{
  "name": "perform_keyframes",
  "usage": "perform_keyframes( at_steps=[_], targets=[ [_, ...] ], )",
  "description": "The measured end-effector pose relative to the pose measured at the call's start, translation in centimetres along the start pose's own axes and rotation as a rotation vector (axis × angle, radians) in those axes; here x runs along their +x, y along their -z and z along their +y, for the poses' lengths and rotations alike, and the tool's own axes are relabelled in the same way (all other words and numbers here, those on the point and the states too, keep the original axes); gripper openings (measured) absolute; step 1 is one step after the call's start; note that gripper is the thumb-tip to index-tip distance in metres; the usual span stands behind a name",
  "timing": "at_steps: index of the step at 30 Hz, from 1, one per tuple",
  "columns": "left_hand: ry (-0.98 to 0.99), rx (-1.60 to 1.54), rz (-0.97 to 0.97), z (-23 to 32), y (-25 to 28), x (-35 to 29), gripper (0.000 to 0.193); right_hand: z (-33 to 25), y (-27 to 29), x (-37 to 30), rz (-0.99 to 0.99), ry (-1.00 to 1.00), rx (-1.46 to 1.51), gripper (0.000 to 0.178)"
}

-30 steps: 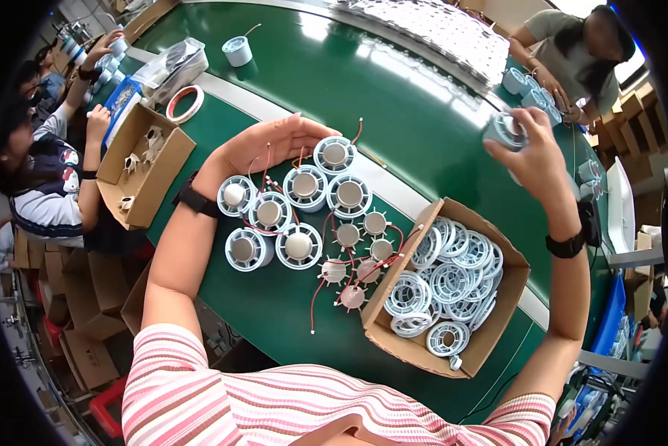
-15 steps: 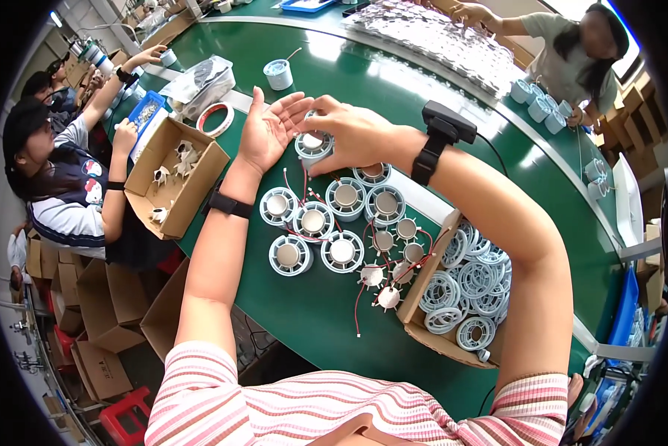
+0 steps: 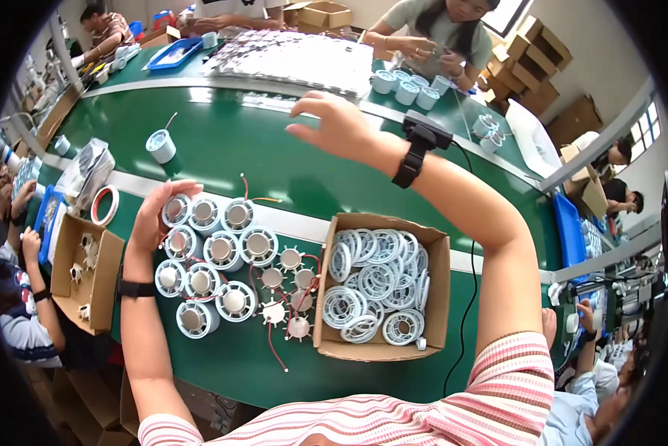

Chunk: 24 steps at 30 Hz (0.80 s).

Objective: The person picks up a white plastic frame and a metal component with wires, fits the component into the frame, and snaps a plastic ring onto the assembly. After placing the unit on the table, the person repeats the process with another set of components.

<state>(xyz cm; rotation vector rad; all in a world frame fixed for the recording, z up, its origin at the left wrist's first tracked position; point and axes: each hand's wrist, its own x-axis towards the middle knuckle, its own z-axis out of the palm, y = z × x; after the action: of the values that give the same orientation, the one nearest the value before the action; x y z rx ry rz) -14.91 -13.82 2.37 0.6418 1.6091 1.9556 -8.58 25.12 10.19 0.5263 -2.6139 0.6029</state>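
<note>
— Looking at the left hand (image 3: 159, 215), what does it do?

— It lies with fingers spread on the far end of the group of round white housings (image 3: 211, 260), touching the top left one (image 3: 175, 209). It grips nothing.

— And the right hand (image 3: 334, 125)?

— It hangs above the green table (image 3: 230, 141), far from the pieces, fingers loosely curled and empty.

— Which step is this, you think?

— I judge it is assembly: the small finned parts with red wires (image 3: 289, 293) lie between the housings and the cardboard box (image 3: 382, 286) of white rings. The next move probably needs the right hand to fetch one piece.
</note>
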Motion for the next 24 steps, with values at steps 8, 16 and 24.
perform_keyframes(
  at_steps=[8, 16, 24],
  targets=[
    [-0.057, 0.217, -0.097, 0.3, -0.7, 0.7, 0.044, 25.0, 14.6, -16.0, 0.173, -0.891, -0.963, 0.046],
    [-0.085, -0.111, 0.087, -0.9, -0.8, 0.6, 0.056, 35.0, 19.3, -21.5, 0.165, -1.445, -0.752, 0.076],
    [-0.077, -0.074, 0.08, -0.5, -0.5, 0.1, 0.052, 30.4, 15.4, -19.3, 0.226, -1.412, -0.717, 0.087]
  ],
)
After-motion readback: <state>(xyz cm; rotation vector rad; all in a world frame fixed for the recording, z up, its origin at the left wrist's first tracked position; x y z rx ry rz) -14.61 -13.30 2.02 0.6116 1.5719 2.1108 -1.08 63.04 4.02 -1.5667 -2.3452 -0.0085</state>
